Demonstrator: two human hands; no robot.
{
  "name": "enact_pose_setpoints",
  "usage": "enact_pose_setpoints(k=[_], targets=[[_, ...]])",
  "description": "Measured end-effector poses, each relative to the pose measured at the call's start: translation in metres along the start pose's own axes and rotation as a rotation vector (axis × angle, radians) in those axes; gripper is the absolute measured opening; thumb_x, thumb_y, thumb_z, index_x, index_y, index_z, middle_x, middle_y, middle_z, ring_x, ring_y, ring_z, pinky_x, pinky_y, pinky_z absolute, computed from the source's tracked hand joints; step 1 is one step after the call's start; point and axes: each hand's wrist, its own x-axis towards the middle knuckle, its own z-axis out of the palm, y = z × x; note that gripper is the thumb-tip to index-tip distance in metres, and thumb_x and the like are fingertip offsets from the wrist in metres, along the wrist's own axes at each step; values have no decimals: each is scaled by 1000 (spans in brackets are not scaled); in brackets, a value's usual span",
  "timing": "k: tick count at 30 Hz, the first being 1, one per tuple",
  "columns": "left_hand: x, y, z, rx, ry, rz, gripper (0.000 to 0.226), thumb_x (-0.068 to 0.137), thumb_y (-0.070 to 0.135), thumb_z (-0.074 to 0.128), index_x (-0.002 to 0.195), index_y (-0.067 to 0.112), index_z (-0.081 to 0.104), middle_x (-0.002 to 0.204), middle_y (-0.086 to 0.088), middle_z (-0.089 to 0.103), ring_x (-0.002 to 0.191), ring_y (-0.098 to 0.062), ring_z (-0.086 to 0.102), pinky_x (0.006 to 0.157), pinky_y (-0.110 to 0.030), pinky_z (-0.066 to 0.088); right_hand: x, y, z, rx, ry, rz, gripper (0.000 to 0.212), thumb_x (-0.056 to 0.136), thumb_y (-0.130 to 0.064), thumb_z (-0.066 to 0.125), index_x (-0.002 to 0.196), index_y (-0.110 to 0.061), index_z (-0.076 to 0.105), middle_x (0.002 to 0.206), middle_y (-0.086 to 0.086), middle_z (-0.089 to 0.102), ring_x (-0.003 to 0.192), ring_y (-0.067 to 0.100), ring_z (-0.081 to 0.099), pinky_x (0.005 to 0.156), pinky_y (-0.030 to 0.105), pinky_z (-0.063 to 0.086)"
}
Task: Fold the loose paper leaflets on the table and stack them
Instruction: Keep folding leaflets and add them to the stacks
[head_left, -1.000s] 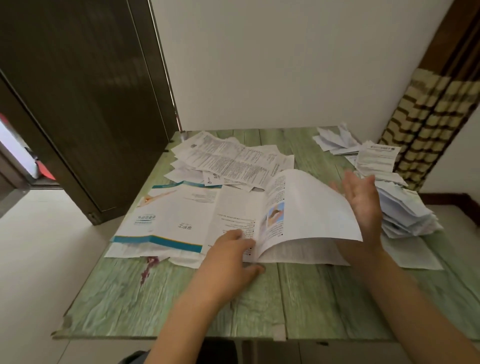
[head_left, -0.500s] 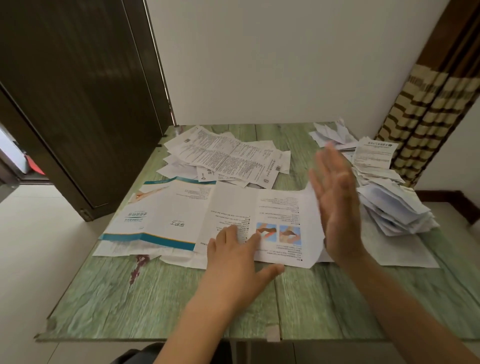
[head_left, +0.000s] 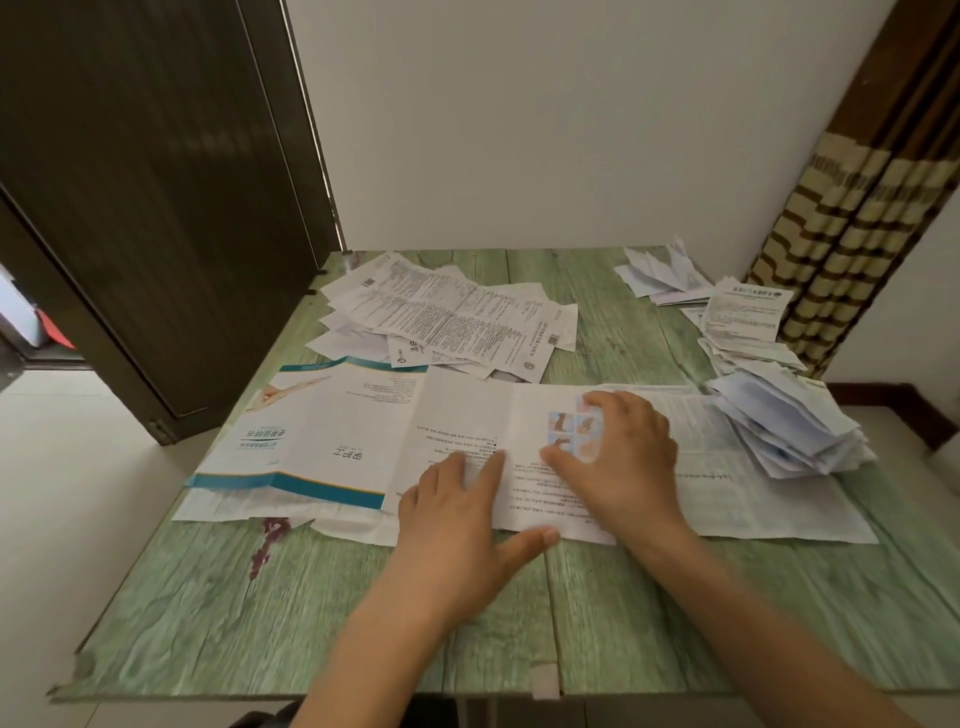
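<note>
Large leaflet (head_left: 322, 431): unfolded, flat across near centre of green table (head_left: 208, 597).
Left hand (head_left: 457, 525): fingers straight, palm down, pressing near edge of leaflet.
Right hand (head_left: 618, 457): fingers relaxed, pressing leaflet's printed pictures, gripping nothing.
Loose sheets (head_left: 452, 317): far centre.
Folded stack (head_left: 789, 431): right side.

Soft even daylight; slight motion blur, wide-angle distortion.

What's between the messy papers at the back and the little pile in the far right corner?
Just bare green table, in the head view.
</note>
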Motion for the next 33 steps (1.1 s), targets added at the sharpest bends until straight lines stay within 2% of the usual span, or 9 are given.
enact_pose_setpoints(k=[4, 8, 10, 12, 15, 18, 23, 29, 33], targets=[[0, 4, 4, 20, -30, 12, 64, 92, 61, 28, 149, 40, 8, 157, -9, -2, 145, -23, -4, 116, -36, 1, 0, 0, -5, 76, -42, 24, 55, 87, -41, 62, 133, -18, 43, 130, 3, 53, 122, 22, 44, 103, 34, 30], [-1, 6, 6, 49, -66, 2, 64, 93, 60, 28, 149, 38, 6, 157, -11, -8, 145, -25, -8, 116, -39, -2, 3, 0, -9, 474, -7, 63, 46, 84, -18, 69, 124, -22, 45, 117, -3, 56, 107, 14, 55, 89, 26, 46], [-1, 5, 4, 20, -48, -5, 64, 93, 60, 29, 149, 36, 8, 158, -10, -4, 145, -23, -5, 116, -38, -1, 4, -2, -14, 645, -13, 126, 54, 84, -9, 68, 129, -18, 40, 105, -8, 56, 90, 5, 57, 73, 18, 46], [-1, 4, 2, -33, 1, -5, 64, 94, 57, 32, 149, 33, 11, 157, -7, 6, 144, -21, 2, 115, -36, 4, 5, -2, -15, 763, -78, 198, 60, 85, -6, 67, 134, -14, 34, 103, -4, 60, 87, 7, 59, 73, 23, 48], [1, -2, -4, -126, 108, 8, 66, 94, 52, 42, 149, 28, 14, 154, -1, 21, 142, -17, 14, 114, -30, 11, 5, 1, -15, 749, -137, 220, 38, 88, -4, 63, 120, -15, 45, 110, 4, 65, 93, 17, 65, 72, 28, 54], [-3, -13, -13, -106, 136, -22, 88, 86, 51, 57, 150, 30, 0, 158, -3, 5, 145, -18, -2, 118, -37, -2, 5, 0, -16, 688, -124, 155, 19, 91, -3, 57, 105, -16, 55, 99, 2, 70, 82, 13, 68, 62, 24, 55], [-10, -28, -27, -117, 129, -121, 102, 81, 43, 66, 149, 32, -10, 158, -2, -14, 144, -18, -18, 113, -38, -16, 9, 3, -27, 940, -139, 258, 21, 89, 4, 56, 92, -17, 61, 86, -1, 71, 76, 18, 69, 63, 27, 57], [-13, -30, -36, -275, 473, -91, 67, 93, 7, 46, 150, 25, 15, 158, 1, 14, 145, -14, 9, 118, -31, 5, 11, 9, -33, 1204, -232, 279, 19, 87, 4, 54, 98, -9, 62, 90, 9, 74, 74, 22, 71, 61, 28, 57], [-11, -28, -36, -242, 735, -80, 66, 86, -10, 49, 144, 16, 35, 150, -5, 36, 140, -23, 28, 119, -44, 10, 11, 6, -35, 1339, -310, 260, 15, 90, -3, 52, 102, -7, 60, 96, 13, 73, 81, 27, 70, 63, 31, 59]])
